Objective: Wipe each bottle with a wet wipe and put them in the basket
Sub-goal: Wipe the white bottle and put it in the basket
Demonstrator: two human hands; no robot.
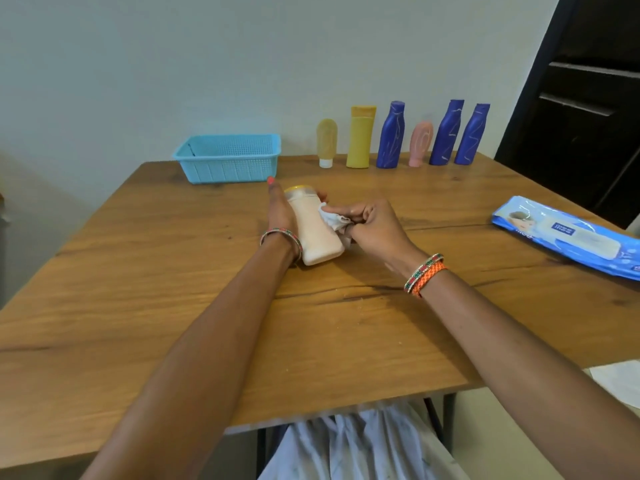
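Observation:
My left hand (280, 209) grips a cream bottle (313, 233) with a yellow cap, held tilted over the middle of the wooden table (173, 306). My right hand (372, 225) pinches a crumpled white wet wipe (334, 218) against the bottle's right side. A light blue plastic basket (227, 157) stands at the far edge, left of the hands; nothing shows inside it. Along the far edge to the right stand several bottles: a pale yellow tube (326, 142), a yellow bottle (361, 136), a blue bottle (391, 135), a pink tube (420, 143) and two more blue bottles (460, 133).
A blue pack of wet wipes (568, 235) lies at the table's right edge. A dark door (581, 98) stands behind the right corner. A white sheet (620, 381) lies off the table at the lower right. White cloth over my lap (363, 445) shows below the near edge.

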